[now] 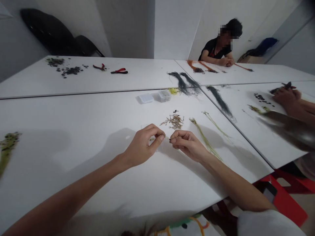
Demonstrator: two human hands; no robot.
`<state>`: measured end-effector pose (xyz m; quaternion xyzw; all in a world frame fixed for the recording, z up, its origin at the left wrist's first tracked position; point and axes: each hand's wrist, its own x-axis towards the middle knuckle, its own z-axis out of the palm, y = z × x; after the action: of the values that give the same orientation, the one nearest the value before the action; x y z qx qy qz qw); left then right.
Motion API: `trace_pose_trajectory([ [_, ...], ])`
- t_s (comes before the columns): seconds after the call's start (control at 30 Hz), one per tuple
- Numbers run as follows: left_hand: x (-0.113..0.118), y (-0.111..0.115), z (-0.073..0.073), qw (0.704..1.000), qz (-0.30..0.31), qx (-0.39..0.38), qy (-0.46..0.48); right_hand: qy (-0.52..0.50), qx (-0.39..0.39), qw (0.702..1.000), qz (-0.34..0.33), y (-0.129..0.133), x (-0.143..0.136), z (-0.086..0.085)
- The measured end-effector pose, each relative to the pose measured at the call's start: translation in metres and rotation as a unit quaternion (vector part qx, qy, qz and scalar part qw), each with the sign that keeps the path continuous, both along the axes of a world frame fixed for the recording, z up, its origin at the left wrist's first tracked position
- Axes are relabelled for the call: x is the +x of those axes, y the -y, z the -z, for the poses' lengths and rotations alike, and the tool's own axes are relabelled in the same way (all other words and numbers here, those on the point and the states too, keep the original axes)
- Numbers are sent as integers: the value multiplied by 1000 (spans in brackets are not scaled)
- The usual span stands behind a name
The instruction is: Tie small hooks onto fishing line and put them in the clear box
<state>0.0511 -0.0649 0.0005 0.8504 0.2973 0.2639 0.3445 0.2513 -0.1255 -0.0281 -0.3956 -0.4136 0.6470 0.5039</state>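
Observation:
My left hand (144, 146) and my right hand (188, 144) are raised above the white table, close together. Both are closed in a pinch on a thin yellow-green line (166, 137), a short piece of which shows between the fingertips. Something small and dark sits at the right fingertips, too small to name. Just beyond lies a pile of small brass-coloured metal pieces (175, 121), with a few tiny black bits (175, 111) behind it. To the right of my right hand, a bundle of yellow-green lines (204, 135) and a thinner bundle (214, 121) stretch across the table.
Two small clear plastic boxes (145, 98) (164, 95) stand farther back. Beyond them are dark green strand bundles (182, 82), red-handled pliers (119, 70) and dark pieces (72, 70). A person (219, 52) sits opposite; another person's hands (286, 95) work at right.

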Motion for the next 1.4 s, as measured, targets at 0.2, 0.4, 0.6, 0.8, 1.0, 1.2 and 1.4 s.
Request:
trace_pose_trajectory([
  [0.2, -1, 0, -2, 1000, 19, 9, 1, 18, -2, 1000, 3, 2, -1, -1],
  [0.4, 5, 5, -3, 992, 46, 114, -29, 22, 19, 1000, -6, 2, 0, 2],
  [0.6, 7, 3, -1, 986, 45, 157, -43, 41, 16, 999, -6, 1, 1, 2],
  [0.8, 5, 4, -1, 976, 40, 201, -67, 46, 16, 999, -19, 1, 2, 1],
  [1.0, 6, 5, -1, 972, 61, 202, -103, 86, 34, 996, -6, 2, 3, 1],
  [1.2, 6, 3, -9, 984, 114, 105, -92, -10, -3, 998, -63, 2, 5, -2],
  [1.4, 7, 2, -15, 986, 128, 46, -99, -36, -22, 996, -79, 2, 7, -3],
])
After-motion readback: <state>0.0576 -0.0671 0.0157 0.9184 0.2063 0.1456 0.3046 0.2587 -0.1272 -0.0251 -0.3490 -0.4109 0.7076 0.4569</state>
